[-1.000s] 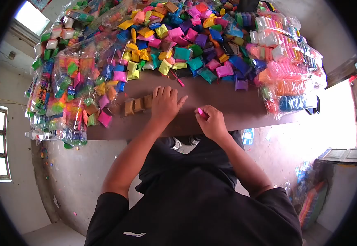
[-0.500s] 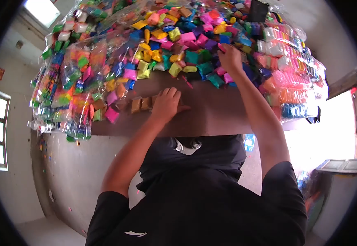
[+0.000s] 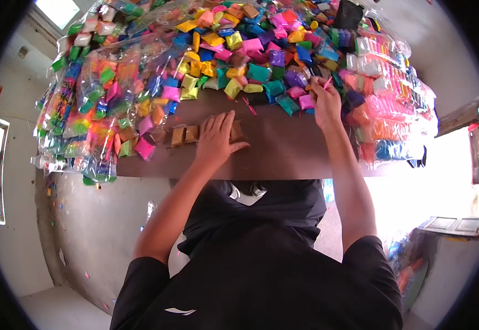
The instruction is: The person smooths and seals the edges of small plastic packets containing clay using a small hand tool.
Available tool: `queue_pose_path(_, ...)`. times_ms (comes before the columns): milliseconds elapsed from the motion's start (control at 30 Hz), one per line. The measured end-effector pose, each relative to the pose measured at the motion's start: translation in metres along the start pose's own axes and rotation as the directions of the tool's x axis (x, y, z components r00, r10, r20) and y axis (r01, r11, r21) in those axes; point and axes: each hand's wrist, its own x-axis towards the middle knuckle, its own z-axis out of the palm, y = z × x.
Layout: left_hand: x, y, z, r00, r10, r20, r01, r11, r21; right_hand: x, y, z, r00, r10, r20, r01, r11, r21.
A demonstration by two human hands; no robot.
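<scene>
My left hand (image 3: 215,138) lies with its fingers stretched out over a row of small brown packets (image 3: 185,135). Part of that row is hidden under the palm, and another brown packet (image 3: 237,131) shows just right of the fingers. At the near edge of the colourful heap, my right hand (image 3: 326,103) is closed in a pinch. A thin pink stick-like piece (image 3: 328,82) sticks up from its fingertips. Near the hand lie a pink packet (image 3: 306,102) and a purple packet (image 3: 295,78).
A heap of shiny packets (image 3: 258,72) covers the far side of the brown table (image 3: 283,157). Clear bags of packets (image 3: 99,121) lie at the left, stacked plastic-wrapped packs (image 3: 390,129) at the right. Another thin pink piece (image 3: 249,105) lies on the table.
My right hand has drawn back from the heap toward me, and a thin pink piece now shows in its fingers. My left hand has shifted slightly left, its fingers straighter over the brown packets.
</scene>
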Motion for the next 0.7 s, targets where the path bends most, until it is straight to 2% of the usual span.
queue_pose_path(33, -0.002, 0.007, -0.004, 0.995, -0.019, -0.101, 0.024, 0.999, 0.044, -0.012, 0.003, -0.006, 0.970, 0.196, 0.141, -0.235, 0.902, 0.362)
queue_pose_path(67, -0.005, 0.016, -0.006, 0.996, -0.012, -0.092, 0.015, 0.999, 0.037, -0.025, 0.007, -0.010, 0.971, 0.202, 0.129, -0.236, 0.902, 0.362)
queue_pose_path(133, -0.005, 0.036, -0.012, 0.979, -0.090, -0.181, 0.074, 0.993, -0.095, -0.053, 0.007, -0.009, 0.861, 0.426, 0.279, -0.500, 0.602, 0.623)
queue_pose_path(167, -0.004, 0.043, -0.010, 0.980, -0.091, -0.176, 0.074, 0.992, -0.098, -0.067, 0.007, -0.008, 0.859, 0.431, 0.276, -0.501, 0.601, 0.623)
queue_pose_path(200, -0.003, 0.049, -0.007, 0.978, -0.206, -0.025, 0.176, 0.888, -0.425, -0.080, 0.007, -0.006, 0.856, 0.402, 0.324, -0.512, 0.577, 0.636)
queue_pose_path(233, 0.002, 0.060, -0.009, 0.952, -0.265, 0.152, 0.295, 0.670, -0.682, -0.090, 0.006, -0.002, 0.850, 0.369, 0.375, -0.525, 0.554, 0.646)
queue_pose_path(267, 0.008, 0.074, -0.007, 0.910, -0.296, 0.291, 0.362, 0.223, -0.905, -0.098, 0.003, 0.001, 0.873, 0.354, 0.335, -0.487, 0.636, 0.598)
queue_pose_path(300, 0.016, 0.085, -0.016, 0.905, -0.306, 0.296, 0.370, 0.221, -0.902, -0.106, 0.006, 0.003, 0.867, 0.362, 0.341, -0.498, 0.632, 0.594)
queue_pose_path(333, 0.028, 0.094, -0.026, 0.850, -0.257, 0.459, 0.449, -0.101, -0.888, -0.111, 0.009, 0.003, 0.906, 0.285, 0.312, -0.414, 0.748, 0.518)
queue_pose_path(367, 0.040, 0.099, -0.028, 0.794, -0.152, 0.589, 0.494, -0.403, -0.770, -0.113, 0.011, 0.002, 0.938, 0.193, 0.289, -0.308, 0.846, 0.435)
queue_pose_path(400, 0.045, 0.103, -0.022, 0.816, -0.167, 0.554, 0.478, -0.345, -0.808, -0.118, 0.009, 0.004, 0.957, 0.115, 0.268, -0.216, 0.896, 0.388)
queue_pose_path(433, 0.045, 0.103, -0.019, 0.817, -0.161, 0.553, 0.480, -0.342, -0.808, -0.123, 0.005, 0.004, 0.959, 0.112, 0.262, -0.211, 0.896, 0.391)
queue_pose_path(500, 0.044, 0.105, -0.016, 0.904, -0.110, 0.414, 0.366, -0.305, -0.879, -0.135, -0.005, 0.006, 0.984, -0.101, 0.149, 0.065, 0.971, 0.231)
queue_pose_path(533, 0.042, 0.105, -0.015, 0.901, -0.100, 0.421, 0.376, -0.303, -0.876, -0.137, -0.008, 0.001, 0.961, -0.215, 0.172, 0.199, 0.975, 0.103)
queue_pose_path(567, 0.039, 0.105, -0.014, 0.902, -0.091, 0.422, 0.356, -0.397, -0.846, -0.140, -0.010, -0.001, 0.964, -0.209, 0.163, 0.194, 0.976, 0.102)
queue_pose_path(600, 0.036, 0.105, -0.014, 0.903, -0.087, 0.422, 0.331, -0.488, -0.808, -0.144, -0.011, -0.003, 0.931, -0.318, 0.177, 0.318, 0.948, 0.026)
queue_pose_path(633, 0.035, 0.105, -0.012, 0.901, -0.087, 0.426, 0.334, -0.488, -0.807, -0.146, -0.011, -0.004, 0.884, -0.421, 0.204, 0.439, 0.898, -0.046)
queue_pose_path(700, 0.032, 0.103, -0.010, 0.886, -0.099, 0.452, 0.320, -0.575, -0.753, -0.150, -0.009, -0.007, 0.887, -0.405, 0.222, 0.431, 0.899, -0.084)
